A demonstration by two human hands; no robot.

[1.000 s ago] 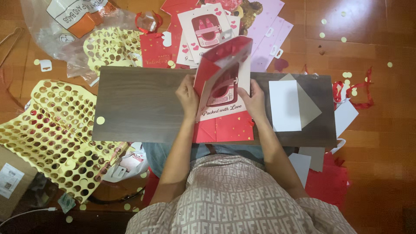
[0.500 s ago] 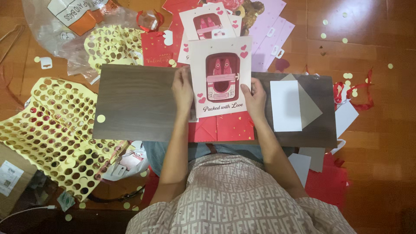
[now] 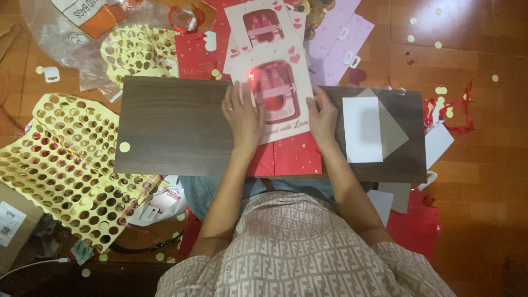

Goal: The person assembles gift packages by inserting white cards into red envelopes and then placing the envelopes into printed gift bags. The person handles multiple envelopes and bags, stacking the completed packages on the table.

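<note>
A white greeting card with a red picture and hearts lies closed on a dark wooden board. My left hand presses flat on the card's left part. My right hand rests at the card's right edge, fingers spread. A red paper sheet with gold dots lies under the card near the board's front edge. A second, similar card lies just beyond the board.
A white sheet over a grey envelope sits on the board's right part. Yellow punched paper sheets lie left on the wooden floor, a plastic bag at top left, purple papers at top, red scraps right.
The card was folded open and held upright a second ago. It has since been closed and laid flat, shifted slightly away from me, with both hands pressing on it.
</note>
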